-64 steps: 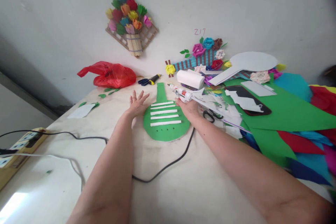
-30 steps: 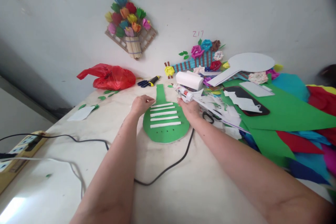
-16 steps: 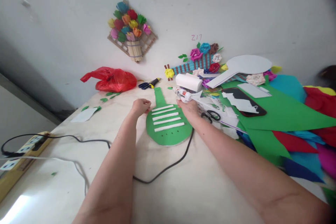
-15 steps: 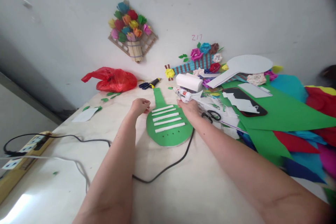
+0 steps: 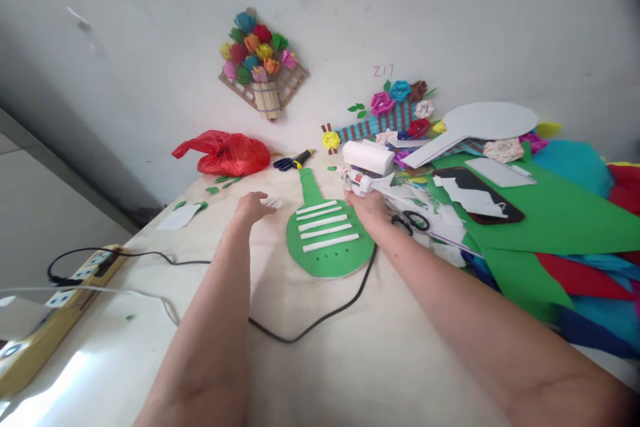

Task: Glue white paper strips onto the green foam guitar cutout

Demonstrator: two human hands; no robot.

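Note:
A green guitar-shaped cutout (image 5: pixel 330 261) lies on the table, with several white strips across its body and a row of dark dots below them. To the left of its neck, my left hand (image 5: pixel 254 207) is held with thumb and fingers apart, at a few small white strips (image 5: pixel 273 202). On the cutout's right side my right hand (image 5: pixel 369 208) is curled at a white glue gun (image 5: pixel 356 178); its grip is partly hidden. The gun points up and left. A black cord (image 5: pixel 325 317) runs from under my right wrist, around the cutout.
Scissors (image 5: pixel 416 220), paper scraps, a phone (image 5: pixel 477 195) and green sheets (image 5: pixel 565 217) cover the right side. A white roll (image 5: pixel 369 157), pliers (image 5: pixel 300 159) and a red plastic bag (image 5: pixel 233 153) sit behind. At left is a power strip (image 5: pixel 65 313).
My left hand has moved left, away from the cutout, and the small white strips beside it now show. My right hand and the glue gun stay in place. The view has shifted slightly.

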